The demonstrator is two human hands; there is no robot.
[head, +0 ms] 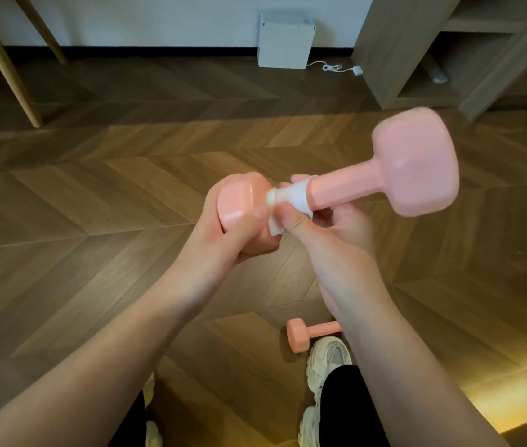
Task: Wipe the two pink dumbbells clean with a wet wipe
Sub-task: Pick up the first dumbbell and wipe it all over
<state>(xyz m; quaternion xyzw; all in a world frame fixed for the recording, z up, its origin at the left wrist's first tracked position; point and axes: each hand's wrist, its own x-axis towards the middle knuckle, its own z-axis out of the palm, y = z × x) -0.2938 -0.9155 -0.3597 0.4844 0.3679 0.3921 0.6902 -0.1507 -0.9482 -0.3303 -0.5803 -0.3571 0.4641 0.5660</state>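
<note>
A pink dumbbell [416, 162] is held in the air above the floor. Its handle runs from the left fingers up and away to the right. A white wet wipe [294, 196] is wrapped around the handle, right where it meets the nearer head. The right hand [329, 233] clamps the wipe onto the handle, thumb on the near side and fingers curled round the far side. The left hand [223, 240] grips the nearer head, fingers and thumb curled around it (a glossy patch shines on that head). The far head sticks out well beyond the right fingertips and is slightly blurred.

Below the right wrist, well apart from the fingers, the second pink dumbbell [299, 338] lies on the wooden herringbone floor [94, 204], just beside a white sneaker [328, 356]. Far beyond the fingers, a white box [284, 40] with a white cable [333, 67] stands against the wall. A wooden shelf unit [416, 50] is to its right.
</note>
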